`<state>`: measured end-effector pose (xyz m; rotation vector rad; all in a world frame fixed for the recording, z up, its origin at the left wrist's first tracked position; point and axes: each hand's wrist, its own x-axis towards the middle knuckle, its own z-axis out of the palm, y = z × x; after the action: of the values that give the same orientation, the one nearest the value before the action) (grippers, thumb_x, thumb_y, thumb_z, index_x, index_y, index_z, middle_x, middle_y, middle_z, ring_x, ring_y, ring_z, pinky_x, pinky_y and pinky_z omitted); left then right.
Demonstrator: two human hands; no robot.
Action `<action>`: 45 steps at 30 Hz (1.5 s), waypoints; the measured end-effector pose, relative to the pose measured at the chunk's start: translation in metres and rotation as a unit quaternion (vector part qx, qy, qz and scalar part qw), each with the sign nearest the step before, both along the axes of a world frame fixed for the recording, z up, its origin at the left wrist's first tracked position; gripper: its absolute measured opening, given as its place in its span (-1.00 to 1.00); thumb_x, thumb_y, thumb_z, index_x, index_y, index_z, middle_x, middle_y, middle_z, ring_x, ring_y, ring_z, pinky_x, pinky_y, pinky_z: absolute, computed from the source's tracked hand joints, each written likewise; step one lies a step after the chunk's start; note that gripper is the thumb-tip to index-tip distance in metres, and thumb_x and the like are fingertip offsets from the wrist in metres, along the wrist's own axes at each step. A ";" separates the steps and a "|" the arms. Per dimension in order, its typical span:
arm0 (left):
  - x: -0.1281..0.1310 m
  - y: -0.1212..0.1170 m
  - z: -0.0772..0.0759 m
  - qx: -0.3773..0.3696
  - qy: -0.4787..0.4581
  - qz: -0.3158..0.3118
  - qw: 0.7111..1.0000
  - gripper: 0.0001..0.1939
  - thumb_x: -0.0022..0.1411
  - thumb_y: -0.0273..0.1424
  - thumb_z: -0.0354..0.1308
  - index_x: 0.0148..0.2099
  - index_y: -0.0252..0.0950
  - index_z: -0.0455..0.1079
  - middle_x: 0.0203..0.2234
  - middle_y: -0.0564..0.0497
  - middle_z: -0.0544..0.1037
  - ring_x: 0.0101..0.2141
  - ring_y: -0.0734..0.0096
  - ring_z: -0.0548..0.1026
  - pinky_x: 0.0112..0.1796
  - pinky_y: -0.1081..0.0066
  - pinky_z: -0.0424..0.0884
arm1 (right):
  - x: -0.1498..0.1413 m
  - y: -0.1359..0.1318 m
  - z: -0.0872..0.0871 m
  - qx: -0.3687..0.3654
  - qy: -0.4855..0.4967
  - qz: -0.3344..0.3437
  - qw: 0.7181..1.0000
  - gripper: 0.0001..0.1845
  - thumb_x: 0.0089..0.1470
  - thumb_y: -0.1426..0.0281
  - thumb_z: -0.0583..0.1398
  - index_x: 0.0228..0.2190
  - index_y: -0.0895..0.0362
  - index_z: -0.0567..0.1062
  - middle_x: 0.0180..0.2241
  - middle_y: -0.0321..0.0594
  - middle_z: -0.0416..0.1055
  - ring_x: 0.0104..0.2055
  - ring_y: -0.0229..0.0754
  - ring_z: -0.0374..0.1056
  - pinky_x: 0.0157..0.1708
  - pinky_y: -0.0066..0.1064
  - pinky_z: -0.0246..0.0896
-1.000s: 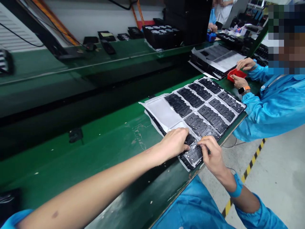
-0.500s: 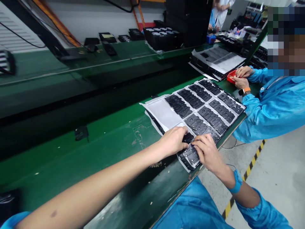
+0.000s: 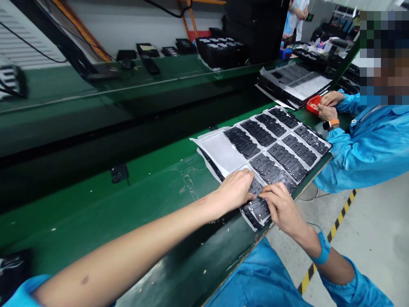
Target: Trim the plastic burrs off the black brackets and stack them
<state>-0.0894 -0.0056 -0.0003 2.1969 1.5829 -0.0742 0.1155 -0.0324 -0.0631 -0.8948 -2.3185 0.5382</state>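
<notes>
The right hand (image 3: 281, 207) is sliding left along the near end of the tray (image 3: 220, 151), its fingertips now meeting those of the left hand (image 3: 234, 189), where a second ago they were apart. At the far right, a co-worker's hands (image 3: 327, 106) are closing over the red box (image 3: 313, 103).

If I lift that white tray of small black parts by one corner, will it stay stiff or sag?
The tray looks like thin formed plastic with wavy edges, so it would probably flex. The black parts sit loose in shallow pockets and may slide out if it tilts. Likely light.
</notes>
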 end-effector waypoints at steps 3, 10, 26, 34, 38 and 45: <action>0.001 -0.001 0.001 -0.001 0.006 -0.004 1.000 -0.57 0.20 -0.30 0.46 0.02 -0.35 0.45 -0.04 -0.22 0.59 -0.01 -0.03 0.59 -0.05 0.24 0.49 | 0.002 -0.002 -0.001 0.008 0.012 -0.006 1.000 -0.63 0.32 0.70 0.09 -0.06 0.13 0.57 -0.09 -0.02 0.49 -0.04 0.06 0.31 -0.05 -0.05 0.38; -0.002 0.000 -0.002 0.000 -0.001 -0.025 1.000 -0.65 0.22 -0.50 0.36 0.04 -0.36 0.43 -0.01 -0.25 0.56 0.01 -0.05 0.57 -0.04 0.20 0.49 | 0.005 -0.005 -0.007 0.019 -0.012 0.017 1.000 -0.57 0.27 0.73 0.07 -0.06 0.09 0.57 -0.07 -0.02 0.47 -0.02 0.07 0.34 -0.05 -0.02 0.42; 0.002 -0.004 -0.005 0.002 -0.019 -0.022 1.000 -0.60 0.21 -0.52 0.35 0.09 -0.37 0.40 -0.01 -0.27 0.57 0.04 -0.08 0.57 -0.02 0.18 0.49 | 0.013 0.002 -0.012 0.009 0.027 0.039 0.999 -0.57 0.30 0.71 0.05 -0.05 0.06 0.56 -0.08 -0.05 0.47 -0.02 0.03 0.38 -0.05 -0.08 0.41; -0.006 -0.005 -0.004 0.014 -0.058 0.002 0.998 -0.57 0.22 -0.41 0.43 0.08 -0.36 0.41 0.03 -0.27 0.57 0.04 -0.09 0.58 -0.01 0.15 0.50 | 0.019 0.011 -0.009 0.017 0.090 -0.060 0.994 -0.62 0.35 0.64 0.06 -0.05 0.04 0.56 -0.14 -0.09 0.49 -0.06 0.01 0.42 -0.08 -0.09 0.37; -0.014 -0.005 -0.007 0.016 -0.080 -0.008 0.997 -0.65 0.23 -0.46 0.41 0.02 -0.33 0.43 0.00 -0.23 0.61 0.03 -0.03 0.58 0.00 0.19 0.49 | 0.020 0.014 -0.008 0.016 0.094 -0.095 0.991 -0.66 0.34 0.62 0.09 -0.11 0.04 0.58 -0.16 -0.10 0.49 -0.07 0.01 0.43 -0.07 -0.09 0.36; -0.014 -0.007 -0.005 0.020 -0.090 -0.010 0.996 -0.64 0.23 -0.48 0.40 0.05 -0.34 0.43 0.02 -0.24 0.59 0.05 -0.04 0.57 0.02 0.18 0.47 | 0.018 0.009 -0.003 0.009 0.053 -0.065 0.996 -0.70 0.35 0.60 0.11 -0.13 0.04 0.58 -0.15 -0.10 0.48 -0.06 0.02 0.39 -0.07 -0.06 0.35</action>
<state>-0.1034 -0.0124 -0.0056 2.1827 1.4739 0.1470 0.1332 -0.0238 -0.0661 -0.9771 -2.1494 0.4956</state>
